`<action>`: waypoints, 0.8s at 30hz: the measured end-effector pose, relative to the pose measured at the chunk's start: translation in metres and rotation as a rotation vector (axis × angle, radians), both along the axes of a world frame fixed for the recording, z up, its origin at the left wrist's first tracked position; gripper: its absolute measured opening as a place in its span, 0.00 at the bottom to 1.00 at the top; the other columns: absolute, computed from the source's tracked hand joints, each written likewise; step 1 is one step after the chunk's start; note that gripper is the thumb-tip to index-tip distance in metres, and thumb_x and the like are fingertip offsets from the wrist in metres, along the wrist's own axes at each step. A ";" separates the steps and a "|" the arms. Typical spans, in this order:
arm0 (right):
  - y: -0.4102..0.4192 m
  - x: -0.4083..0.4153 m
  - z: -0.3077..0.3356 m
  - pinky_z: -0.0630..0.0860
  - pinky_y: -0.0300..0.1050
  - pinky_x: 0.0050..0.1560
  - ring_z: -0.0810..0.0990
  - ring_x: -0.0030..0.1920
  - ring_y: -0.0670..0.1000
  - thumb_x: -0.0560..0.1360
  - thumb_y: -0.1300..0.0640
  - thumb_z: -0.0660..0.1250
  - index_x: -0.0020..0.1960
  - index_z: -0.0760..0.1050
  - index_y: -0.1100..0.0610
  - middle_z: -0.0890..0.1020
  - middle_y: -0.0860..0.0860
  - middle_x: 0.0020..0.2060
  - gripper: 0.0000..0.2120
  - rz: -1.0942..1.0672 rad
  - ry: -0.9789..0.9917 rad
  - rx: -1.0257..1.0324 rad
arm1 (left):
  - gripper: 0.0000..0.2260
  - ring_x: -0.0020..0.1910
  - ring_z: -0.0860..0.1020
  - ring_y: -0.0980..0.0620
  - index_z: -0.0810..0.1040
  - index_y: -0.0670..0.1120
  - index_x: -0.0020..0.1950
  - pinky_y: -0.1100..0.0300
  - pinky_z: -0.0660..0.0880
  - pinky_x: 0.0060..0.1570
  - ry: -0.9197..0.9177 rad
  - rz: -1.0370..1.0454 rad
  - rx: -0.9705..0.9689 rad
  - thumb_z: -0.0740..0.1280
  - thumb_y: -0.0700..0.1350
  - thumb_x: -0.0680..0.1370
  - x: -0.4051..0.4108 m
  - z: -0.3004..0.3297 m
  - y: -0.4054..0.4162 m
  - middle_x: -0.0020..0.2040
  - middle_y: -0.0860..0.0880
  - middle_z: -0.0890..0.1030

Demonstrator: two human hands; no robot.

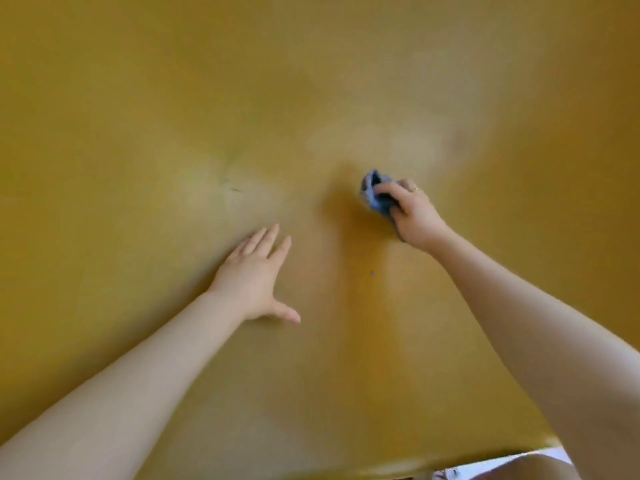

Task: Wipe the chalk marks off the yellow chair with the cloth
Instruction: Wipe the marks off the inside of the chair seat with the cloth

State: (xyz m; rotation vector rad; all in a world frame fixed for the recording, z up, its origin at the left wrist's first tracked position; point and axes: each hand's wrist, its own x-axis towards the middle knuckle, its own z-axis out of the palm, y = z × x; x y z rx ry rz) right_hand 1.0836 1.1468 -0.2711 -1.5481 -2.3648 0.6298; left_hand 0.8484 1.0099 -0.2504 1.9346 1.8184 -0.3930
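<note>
One blue cloth [375,195] bunched under right hand [412,216]

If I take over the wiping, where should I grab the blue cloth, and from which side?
Grip the bunched end of the cloth that sticks out past the right hand, coming from the upper left. The hand covers its lower right part, and only that wad is free on the chair.
</note>
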 end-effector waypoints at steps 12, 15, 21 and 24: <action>0.000 0.025 -0.022 0.66 0.49 0.57 0.67 0.55 0.60 0.77 0.65 0.53 0.68 0.67 0.42 0.68 0.58 0.62 0.25 0.116 -0.395 -0.130 | 0.57 0.76 0.36 0.47 0.36 0.48 0.76 0.55 0.39 0.74 0.111 -0.016 -0.132 0.71 0.66 0.64 0.024 -0.022 0.002 0.75 0.44 0.31; -0.035 0.012 -0.031 0.63 0.46 0.53 0.66 0.53 0.57 0.77 0.65 0.53 0.66 0.68 0.39 0.69 0.55 0.61 0.26 0.170 -0.349 -0.192 | 0.54 0.76 0.37 0.47 0.36 0.48 0.76 0.55 0.40 0.74 0.132 0.012 -0.147 0.70 0.64 0.66 0.030 -0.019 -0.001 0.76 0.45 0.32; -0.105 0.001 -0.026 0.60 0.43 0.50 0.59 0.47 0.51 0.77 0.66 0.52 0.65 0.69 0.38 0.65 0.49 0.49 0.27 0.200 -0.306 -0.377 | 0.39 0.77 0.40 0.48 0.39 0.48 0.77 0.55 0.42 0.74 0.066 0.020 -0.129 0.63 0.53 0.77 0.050 -0.009 -0.040 0.77 0.47 0.37; -0.137 0.002 -0.019 0.58 0.42 0.49 0.60 0.47 0.52 0.77 0.67 0.52 0.65 0.69 0.38 0.69 0.52 0.54 0.28 0.208 -0.311 -0.462 | 0.36 0.77 0.40 0.49 0.41 0.48 0.77 0.55 0.43 0.74 -0.014 -0.017 -0.184 0.61 0.52 0.79 0.053 -0.004 -0.068 0.77 0.48 0.37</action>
